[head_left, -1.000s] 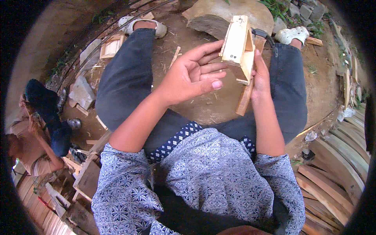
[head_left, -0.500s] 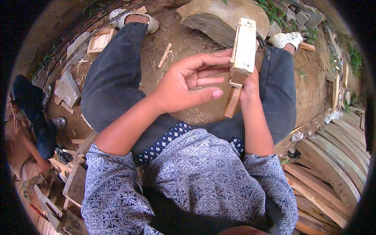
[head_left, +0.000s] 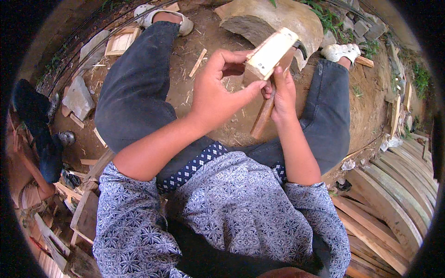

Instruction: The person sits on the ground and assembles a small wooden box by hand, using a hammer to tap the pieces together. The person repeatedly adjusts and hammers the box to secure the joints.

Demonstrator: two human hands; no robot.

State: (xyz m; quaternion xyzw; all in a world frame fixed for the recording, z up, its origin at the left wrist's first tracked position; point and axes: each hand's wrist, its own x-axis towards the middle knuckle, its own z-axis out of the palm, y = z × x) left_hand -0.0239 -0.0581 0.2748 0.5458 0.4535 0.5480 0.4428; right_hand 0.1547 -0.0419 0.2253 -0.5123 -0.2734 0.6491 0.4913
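A small wooden block [head_left: 273, 53] with a pale, nail-dotted face is held tilted between my hands, above the ground between my knees. My left hand [head_left: 218, 92] is closed on its near left end, thumb below and fingers along the far side. My right hand [head_left: 283, 95] grips a hammer [head_left: 263, 118] under the block, its thumb or a finger against the block's lower side. The wooden handle slants down toward me. Past the block's right side shows a dark curved claw; the rest of the hammer head is hidden.
A big pale stone [head_left: 264, 21] lies on the dirt ahead. Wood strips [head_left: 198, 62] and shavings are scattered about. Stacked planks [head_left: 380, 217] stand at the right. On the left are flat stones [head_left: 79, 99], scrap wood and another person [head_left: 32, 153] sitting close by.
The block has turned clockwise and tipped, coming lower and left. My left hand has closed from open fingers onto its end. The hammer handle has shifted left with my right hand.
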